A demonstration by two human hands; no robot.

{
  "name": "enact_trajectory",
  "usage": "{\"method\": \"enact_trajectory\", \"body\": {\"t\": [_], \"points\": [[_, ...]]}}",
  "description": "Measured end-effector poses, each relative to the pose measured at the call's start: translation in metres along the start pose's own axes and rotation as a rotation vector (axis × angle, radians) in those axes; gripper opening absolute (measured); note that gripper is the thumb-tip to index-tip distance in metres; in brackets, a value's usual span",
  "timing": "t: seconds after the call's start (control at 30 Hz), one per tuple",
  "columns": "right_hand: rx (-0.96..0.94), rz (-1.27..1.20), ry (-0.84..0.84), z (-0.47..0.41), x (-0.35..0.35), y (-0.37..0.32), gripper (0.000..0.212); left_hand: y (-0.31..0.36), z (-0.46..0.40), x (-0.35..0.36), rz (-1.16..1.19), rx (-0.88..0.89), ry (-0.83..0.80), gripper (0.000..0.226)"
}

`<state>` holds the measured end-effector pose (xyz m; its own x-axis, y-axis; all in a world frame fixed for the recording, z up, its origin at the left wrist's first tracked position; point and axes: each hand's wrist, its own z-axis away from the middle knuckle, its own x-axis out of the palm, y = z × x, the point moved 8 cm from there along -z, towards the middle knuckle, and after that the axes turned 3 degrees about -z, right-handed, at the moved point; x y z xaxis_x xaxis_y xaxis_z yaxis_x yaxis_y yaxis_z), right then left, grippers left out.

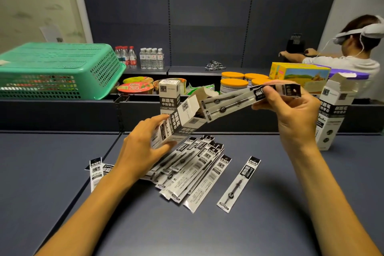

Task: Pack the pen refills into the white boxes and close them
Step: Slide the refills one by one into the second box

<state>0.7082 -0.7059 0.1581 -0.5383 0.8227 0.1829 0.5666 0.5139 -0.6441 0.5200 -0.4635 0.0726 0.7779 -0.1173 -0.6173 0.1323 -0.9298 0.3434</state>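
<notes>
Three white boxes [176, 124], four orange-lidded jars [233, 85], two hands [141, 147].

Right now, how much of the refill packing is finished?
One closed box stands behind, apparently done. The left hand holds an open box while the right hand slides refill packets in. A pile of packets and another open box remain.

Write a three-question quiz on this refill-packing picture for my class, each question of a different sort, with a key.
1. True or false: the left hand holds a tilted box.
2. The right hand pinches: A) a bottle B) refill packets C) a basket
3. Fill in: the packets' lower ends sit at the box's open ____.

Key: 1 true; 2 B; 3 mouth.
</notes>
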Motion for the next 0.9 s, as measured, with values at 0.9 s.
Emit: {"method": "enact_trajectory", "body": {"t": [0.9], "points": [[-0.406,0.314,-0.366,0.031,0.069,-0.003,0.018,0.002,-0.001,0.005,-0.002,0.025,-0.027,0.067]]}}
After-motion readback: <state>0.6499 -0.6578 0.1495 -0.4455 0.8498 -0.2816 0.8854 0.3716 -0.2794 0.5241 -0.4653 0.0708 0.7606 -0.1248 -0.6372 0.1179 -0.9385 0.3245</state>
